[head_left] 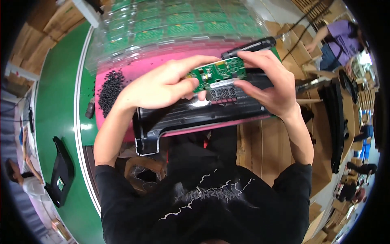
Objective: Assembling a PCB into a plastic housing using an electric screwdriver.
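Pink mat (140, 65) below, and the board (221, 72) is up over the casing (191, 116): left hand (162, 84), back upward, pinches its left end; right hand (278, 85) arches in, thumb and fingers gripping the right.

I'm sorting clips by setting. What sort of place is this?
Probably an electronics assembly workshop: a green circuit board held over a black housing, a heap of small black parts, and clear plastic trays of green boards.
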A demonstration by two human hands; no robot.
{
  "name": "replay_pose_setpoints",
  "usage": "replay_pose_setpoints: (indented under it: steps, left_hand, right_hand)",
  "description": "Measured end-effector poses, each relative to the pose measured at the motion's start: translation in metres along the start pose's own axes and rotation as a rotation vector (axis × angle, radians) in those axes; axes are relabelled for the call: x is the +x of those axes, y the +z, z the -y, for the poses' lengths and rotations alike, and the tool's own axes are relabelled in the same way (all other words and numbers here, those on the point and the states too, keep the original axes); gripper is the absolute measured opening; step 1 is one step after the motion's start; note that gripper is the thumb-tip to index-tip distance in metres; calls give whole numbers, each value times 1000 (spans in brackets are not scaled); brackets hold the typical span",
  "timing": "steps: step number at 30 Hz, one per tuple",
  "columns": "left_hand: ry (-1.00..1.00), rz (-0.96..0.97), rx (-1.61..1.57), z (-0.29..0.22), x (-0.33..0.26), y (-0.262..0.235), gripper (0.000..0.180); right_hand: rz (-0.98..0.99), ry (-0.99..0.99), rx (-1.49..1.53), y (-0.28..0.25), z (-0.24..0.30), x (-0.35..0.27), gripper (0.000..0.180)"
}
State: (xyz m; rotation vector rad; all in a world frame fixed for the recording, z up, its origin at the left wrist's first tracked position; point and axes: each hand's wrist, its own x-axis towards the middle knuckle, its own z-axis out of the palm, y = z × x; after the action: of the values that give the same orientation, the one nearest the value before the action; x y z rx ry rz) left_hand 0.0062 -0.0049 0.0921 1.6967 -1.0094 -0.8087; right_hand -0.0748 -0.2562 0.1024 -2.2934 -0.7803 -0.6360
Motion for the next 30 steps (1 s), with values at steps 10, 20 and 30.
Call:
replay_pose_setpoints:
  steps: [10, 20, 30]
  left_hand:
    - [110, -264, 170, 45, 27, 25, 51]
    - [1, -127, 494, 78, 33, 43, 48]
    - [-36, -133, 509, 81, 35, 44, 47]
  right_hand:
    - [18, 387, 47, 15, -30, -72, 52]
    - [219, 420, 149, 39, -62, -101, 52]
    - [243, 440, 85, 42, -60, -99, 50]
